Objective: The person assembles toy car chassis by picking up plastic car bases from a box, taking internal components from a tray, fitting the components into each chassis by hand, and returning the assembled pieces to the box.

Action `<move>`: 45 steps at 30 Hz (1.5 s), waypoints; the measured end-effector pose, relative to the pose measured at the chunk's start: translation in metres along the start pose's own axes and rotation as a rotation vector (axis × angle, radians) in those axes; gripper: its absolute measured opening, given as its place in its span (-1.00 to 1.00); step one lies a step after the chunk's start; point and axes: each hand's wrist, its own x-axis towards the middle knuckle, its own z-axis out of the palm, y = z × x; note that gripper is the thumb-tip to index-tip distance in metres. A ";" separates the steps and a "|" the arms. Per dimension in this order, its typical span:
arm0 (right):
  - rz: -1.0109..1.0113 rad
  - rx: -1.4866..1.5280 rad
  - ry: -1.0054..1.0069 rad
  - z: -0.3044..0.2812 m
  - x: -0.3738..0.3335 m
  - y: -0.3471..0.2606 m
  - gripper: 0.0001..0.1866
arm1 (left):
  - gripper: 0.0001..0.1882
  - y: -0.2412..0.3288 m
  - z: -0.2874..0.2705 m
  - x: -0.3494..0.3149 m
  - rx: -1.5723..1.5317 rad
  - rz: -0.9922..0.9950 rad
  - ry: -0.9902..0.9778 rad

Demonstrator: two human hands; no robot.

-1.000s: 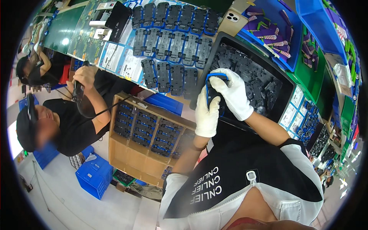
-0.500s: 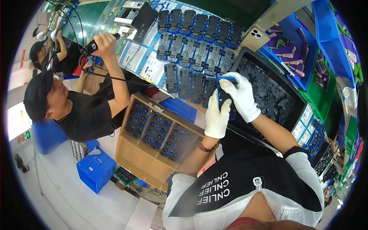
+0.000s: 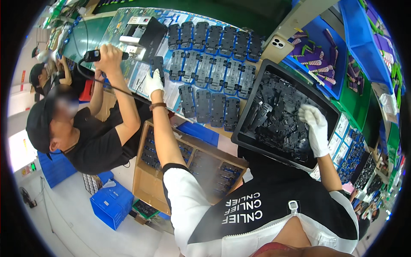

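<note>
My gloved left hand reaches far forward and left. It grips a toy car chassis, black and oblong, at the left end of several similar black chassis in blue shells, lying in rows. Over a black tray on the right is my gloved right hand. Its fingers curl down toward the heap of small black plastic parts; whatever they hold, if anything, is hidden.
A divided cardboard box of blue-black pieces stands below the bench. To the left, a co-worker's hands hold a black corded tool. A phone lies beyond the tray, near a blue bin of purple-and-green pieces.
My hands have parted from the blue-edged piece they held together. The left has gone far left with a chassis; the right has moved right, over the tray. The co-worker's tool has shifted.
</note>
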 end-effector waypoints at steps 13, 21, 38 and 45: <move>0.301 -0.039 0.589 -0.174 -0.149 0.136 -0.72 | -0.49 -0.025 0.005 0.072 0.765 0.515 0.019; 0.534 -0.106 1.487 -0.331 -0.349 0.331 -0.64 | -0.57 0.120 0.110 -0.182 0.160 0.267 0.261; 0.682 -0.861 0.953 -0.419 -0.383 0.324 -0.72 | -0.70 0.150 0.187 -0.593 -0.390 0.083 -0.518; 0.181 -0.733 0.491 -0.267 -0.278 0.137 -0.77 | -0.34 0.156 0.228 -0.678 -1.025 -0.229 -1.319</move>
